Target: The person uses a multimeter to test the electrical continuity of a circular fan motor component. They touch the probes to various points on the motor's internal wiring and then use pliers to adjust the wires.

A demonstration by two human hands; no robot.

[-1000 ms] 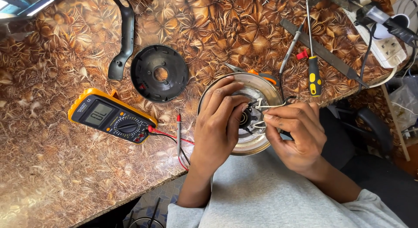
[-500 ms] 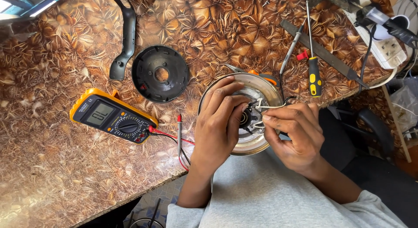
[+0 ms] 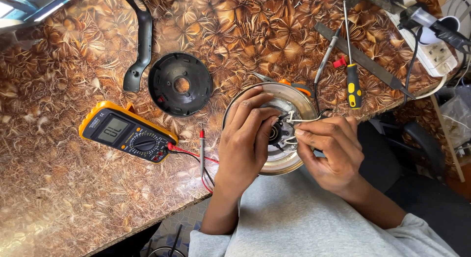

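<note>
Since the earlier frames little has shifted: both hands stay on the round metal appliance base [image 3: 289,161], with the right fingertips now pinching slightly higher on the white wires [image 3: 300,118]. The base sits at the near edge of the patterned brown surface [image 3: 59,198], partly overhanging toward the person's grey-clad lap, and its open shallow bowl holds a dark central fitting with wiring. The left hand [image 3: 248,139] lies spread across the base's left half, fingers curved over the fitting and gripping nothing that can be made out. The right hand [image 3: 331,149] is narrowed to a pinch on the wires. To the left lie a yellow multimeter [image 3: 125,132] with red and black probe leads [image 3: 201,151], a black round cover [image 3: 180,84] and a black handle piece [image 3: 140,41]. Far right lie a yellow-handled screwdriver [image 3: 353,85] and a flat metal file [image 3: 365,60]. Open room remains at the near left.
</note>
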